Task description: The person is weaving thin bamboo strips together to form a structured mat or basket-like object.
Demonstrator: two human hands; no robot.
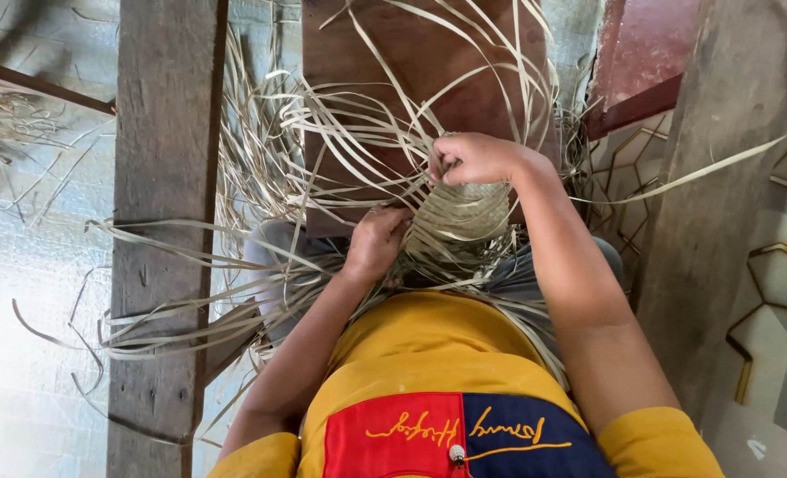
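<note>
The person sat with a partly woven piece (464, 212) of pale flat strips resting across the lap, just in front of the near edge of a brown wooden board (411, 53); the finished weave lay between the two hands, its long axis running roughly left to right; loose strips (340, 115) fanned outward from it over the board and toward a grey wooden post (163, 177) on the left side; the right hand (473, 158) was at the upper edge of the weave, fingers curled shut and pinching one or more strips, knuckles up; the left hand (376, 241) lay lower and nearer the body, at the left edge of the weave, fingers bent narrowly into the strips, though whether it gripped a single strand or merely pressed on them could not be told; the weave therefore lay directly below and toward the body from the right hand, and to the right of the left hand; the right hand was the nearer to the working edge where free strips met the weave; both hands were touching the material; a yellow shirt (437, 354) with a red and blue panel filled the lower frame; patterned floor tiles (783, 283) showed at the right.
</note>
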